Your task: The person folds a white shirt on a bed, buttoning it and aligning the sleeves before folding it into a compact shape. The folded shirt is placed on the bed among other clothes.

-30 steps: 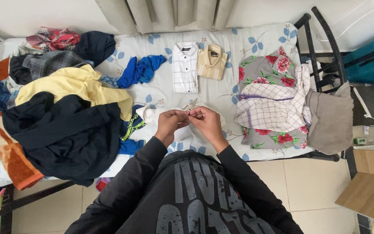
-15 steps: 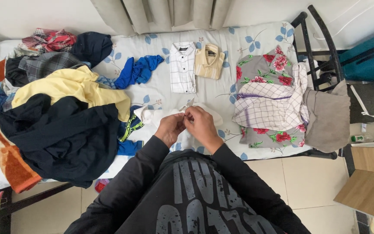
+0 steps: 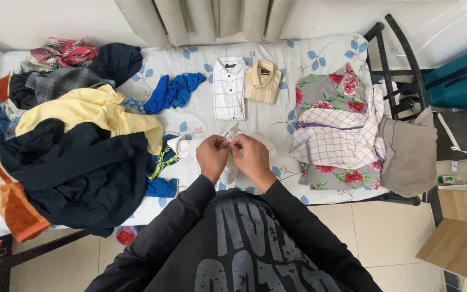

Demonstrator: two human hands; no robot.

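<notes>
A white shirt [image 3: 187, 145] lies crumpled on the bed's near edge, in front of me. My left hand [image 3: 212, 157] and my right hand [image 3: 250, 154] are close together above it, each pinching a bit of its white cloth between the fingertips. Most of the shirt is hidden under my hands. Beyond them two folded shirts lie side by side: a white checked shirt [image 3: 229, 88] and a beige shirt [image 3: 262, 81].
A large heap of clothes covers the bed's left half, with a dark navy garment [image 3: 77, 170] and a yellow one [image 3: 90, 108] on top. A blue garment [image 3: 173, 91] lies loose. A checked cloth [image 3: 336, 135] rests on floral fabric at the right, beside a black metal bed frame [image 3: 401, 59].
My two hands have drawn closer together on the white cloth and shifted slightly toward me. The view has tilted a little; the clothes on the bed have not moved.
</notes>
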